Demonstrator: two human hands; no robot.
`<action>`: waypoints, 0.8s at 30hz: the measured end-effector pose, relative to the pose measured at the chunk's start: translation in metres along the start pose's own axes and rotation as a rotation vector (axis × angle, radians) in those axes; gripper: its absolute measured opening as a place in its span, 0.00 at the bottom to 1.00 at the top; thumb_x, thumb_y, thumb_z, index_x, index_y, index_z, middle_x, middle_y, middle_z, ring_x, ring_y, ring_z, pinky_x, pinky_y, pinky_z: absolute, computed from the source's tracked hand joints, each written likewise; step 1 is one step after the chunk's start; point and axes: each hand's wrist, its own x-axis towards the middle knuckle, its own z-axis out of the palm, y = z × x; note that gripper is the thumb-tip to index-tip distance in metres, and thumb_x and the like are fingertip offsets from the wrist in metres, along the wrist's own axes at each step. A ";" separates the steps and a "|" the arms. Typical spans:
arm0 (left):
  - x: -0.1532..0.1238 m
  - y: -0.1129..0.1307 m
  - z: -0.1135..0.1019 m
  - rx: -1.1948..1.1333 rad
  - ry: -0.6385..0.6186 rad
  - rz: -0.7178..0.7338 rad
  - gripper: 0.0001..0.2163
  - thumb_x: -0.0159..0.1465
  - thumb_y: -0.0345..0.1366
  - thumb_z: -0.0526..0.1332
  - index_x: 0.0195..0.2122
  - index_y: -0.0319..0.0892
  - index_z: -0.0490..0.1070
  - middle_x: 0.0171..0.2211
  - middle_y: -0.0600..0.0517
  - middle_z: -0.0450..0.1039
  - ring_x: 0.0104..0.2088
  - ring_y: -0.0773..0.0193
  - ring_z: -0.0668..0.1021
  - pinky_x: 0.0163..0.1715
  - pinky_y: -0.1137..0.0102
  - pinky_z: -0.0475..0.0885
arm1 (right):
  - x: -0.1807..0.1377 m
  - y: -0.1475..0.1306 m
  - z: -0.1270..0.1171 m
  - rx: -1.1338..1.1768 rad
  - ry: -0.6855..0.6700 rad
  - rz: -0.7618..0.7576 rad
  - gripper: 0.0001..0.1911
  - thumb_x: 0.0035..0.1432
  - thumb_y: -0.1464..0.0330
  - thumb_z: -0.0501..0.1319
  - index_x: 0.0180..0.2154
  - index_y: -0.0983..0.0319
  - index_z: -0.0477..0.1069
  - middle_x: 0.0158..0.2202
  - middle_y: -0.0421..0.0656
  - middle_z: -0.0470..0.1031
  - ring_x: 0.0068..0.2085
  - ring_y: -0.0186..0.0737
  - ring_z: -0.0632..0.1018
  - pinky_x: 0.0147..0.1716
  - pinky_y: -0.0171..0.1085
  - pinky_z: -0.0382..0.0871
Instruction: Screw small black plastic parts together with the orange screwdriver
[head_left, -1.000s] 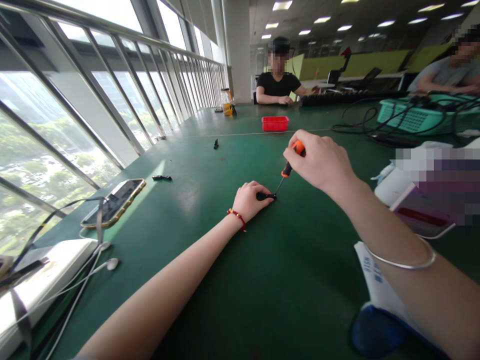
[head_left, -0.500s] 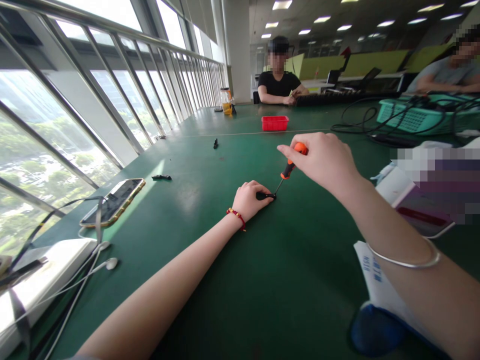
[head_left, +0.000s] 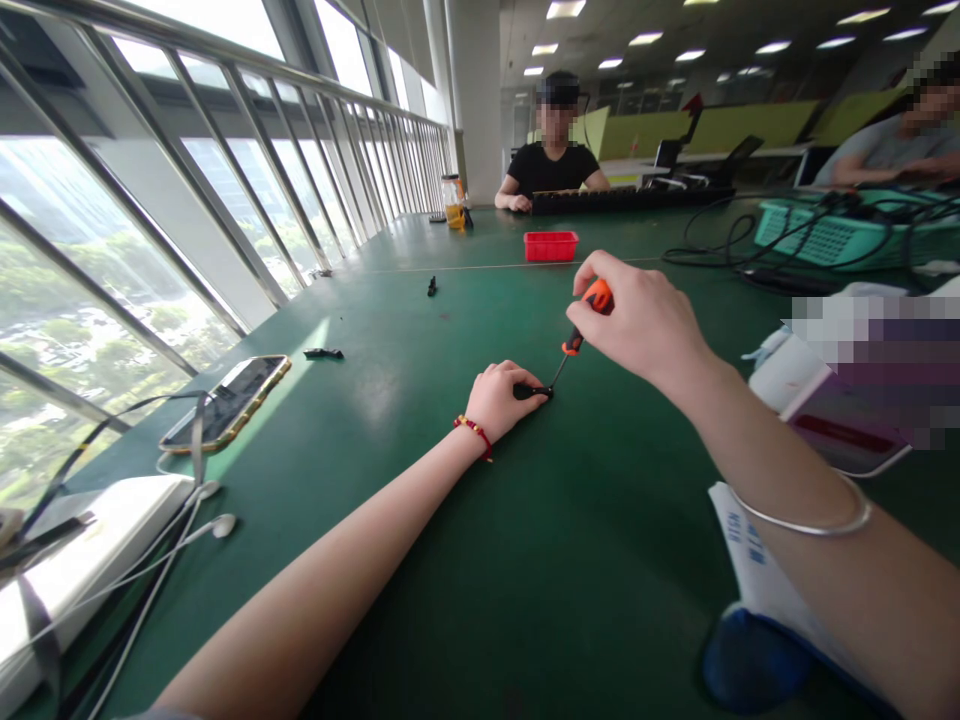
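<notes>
With its fingers closed around a small black part (head_left: 531, 391), my left hand (head_left: 501, 397) presses it against the green tabletop (head_left: 450, 560). An orange and black screwdriver (head_left: 574, 341) leans to the right, its handle gripped in my right hand (head_left: 637, 312). The thin metal shaft slants down to the right end of the black part, where the tip seems to touch it. My fingers hide most of the part, so its exact kind does not show.
Two small black pieces (head_left: 324, 353) (head_left: 432, 287) lie to the left. Beyond stands a red bin (head_left: 551, 246). A phone (head_left: 229, 403) and white earphones (head_left: 223, 525) lie left; a teal basket (head_left: 832, 235) with cables is far right. A person (head_left: 556, 150) sits opposite.
My right hand has shifted slightly around the screwdriver handle, its fingers now curled differently and raised. My left hand and the black part stay put. The person opposite has moved their arms apart.
</notes>
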 end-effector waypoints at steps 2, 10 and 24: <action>0.000 0.000 0.000 0.003 0.000 0.002 0.08 0.55 0.41 0.63 0.33 0.46 0.77 0.38 0.52 0.74 0.41 0.59 0.72 0.46 0.63 0.68 | 0.000 0.000 0.000 -0.011 0.000 0.003 0.12 0.54 0.58 0.54 0.35 0.57 0.70 0.26 0.43 0.73 0.26 0.42 0.70 0.23 0.36 0.52; 0.000 0.000 0.000 0.000 -0.003 0.004 0.07 0.55 0.40 0.63 0.33 0.46 0.77 0.37 0.52 0.74 0.40 0.59 0.73 0.45 0.63 0.68 | 0.000 0.003 -0.002 0.019 -0.001 -0.016 0.12 0.55 0.60 0.53 0.36 0.57 0.71 0.27 0.42 0.73 0.26 0.40 0.70 0.23 0.35 0.52; 0.000 0.000 0.000 0.003 0.000 0.001 0.08 0.55 0.41 0.63 0.34 0.46 0.77 0.37 0.52 0.74 0.40 0.59 0.72 0.45 0.64 0.68 | 0.000 0.002 0.001 -0.007 0.019 -0.014 0.13 0.53 0.60 0.54 0.37 0.57 0.71 0.28 0.43 0.74 0.27 0.41 0.71 0.24 0.36 0.53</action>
